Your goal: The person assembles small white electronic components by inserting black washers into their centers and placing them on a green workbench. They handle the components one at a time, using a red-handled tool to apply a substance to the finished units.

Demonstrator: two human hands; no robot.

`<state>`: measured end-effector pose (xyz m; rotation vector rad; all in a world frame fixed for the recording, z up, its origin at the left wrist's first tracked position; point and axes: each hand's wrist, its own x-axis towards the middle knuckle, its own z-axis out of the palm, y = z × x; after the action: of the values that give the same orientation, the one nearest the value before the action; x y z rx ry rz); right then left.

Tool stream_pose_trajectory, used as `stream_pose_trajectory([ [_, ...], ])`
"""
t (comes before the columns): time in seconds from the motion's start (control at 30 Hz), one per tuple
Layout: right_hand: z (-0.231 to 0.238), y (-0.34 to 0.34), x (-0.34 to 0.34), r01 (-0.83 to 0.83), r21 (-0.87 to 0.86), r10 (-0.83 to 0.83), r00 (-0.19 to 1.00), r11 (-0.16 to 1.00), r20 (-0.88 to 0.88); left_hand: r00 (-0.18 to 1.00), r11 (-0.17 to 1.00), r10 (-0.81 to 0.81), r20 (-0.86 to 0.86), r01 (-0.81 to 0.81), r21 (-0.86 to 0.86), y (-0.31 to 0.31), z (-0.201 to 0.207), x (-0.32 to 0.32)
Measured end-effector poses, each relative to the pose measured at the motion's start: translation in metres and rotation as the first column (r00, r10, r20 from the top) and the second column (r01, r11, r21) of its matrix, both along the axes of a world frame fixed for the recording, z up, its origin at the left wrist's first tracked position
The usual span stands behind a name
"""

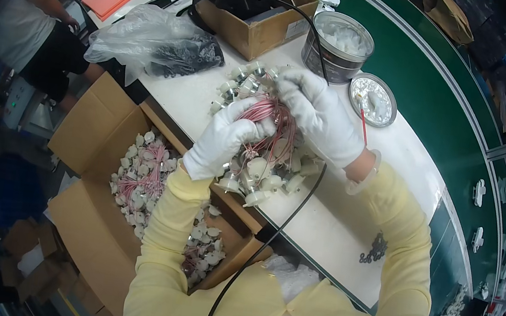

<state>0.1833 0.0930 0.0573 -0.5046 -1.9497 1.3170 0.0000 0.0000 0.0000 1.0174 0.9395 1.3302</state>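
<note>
Left fingers grasp a bunch of pink wires above the desk, white parts clustered around. Right fingers curl just beside (whether gripping, I cannot tell).

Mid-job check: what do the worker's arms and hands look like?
The left hand and right hand wear white gloves, with no markings I can make out. Both arms have long, pale yellow sleeves. A pale, ring-like band shows at the right wrist.
</note>
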Motion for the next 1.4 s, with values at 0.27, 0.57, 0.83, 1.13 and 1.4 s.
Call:
stream_pose_trajectory([
  [0.27,-0.006,-0.015,0.035,0.265,-0.06,-0.271,0.946,0.962,-0.177,0.997,0.998,0.049,-0.059,-0.047,0.034,-0.001,0.004,0.0],
  [0.57,-0.017,-0.002,0.128,0.616,0.285,-0.581,0.788,0.735,-0.204,0.911,0.97,0.163,-0.379,-0.079,0.23,-0.003,0.011,0.016],
  [0.83,0.071,-0.008,0.124,0.581,0.275,-0.641,0.726,0.766,0.251,0.351,0.715,0.685,-0.639,-0.153,0.682,-0.005,0.02,0.006],
  [1.13,0.068,0.041,-0.029,0.031,0.867,-0.754,0.51,0.497,0.414,0.456,0.698,0.698,-0.552,-0.263,0.666,0.023,0.063,0.023],
  [1.4,0.07,0.016,0.01,-0.178,0.29,0.126,0.974,0.94,0.191,0.376,0.493,0.828,-0.416,-0.133,0.86,0.043,0.134,0.035],
])
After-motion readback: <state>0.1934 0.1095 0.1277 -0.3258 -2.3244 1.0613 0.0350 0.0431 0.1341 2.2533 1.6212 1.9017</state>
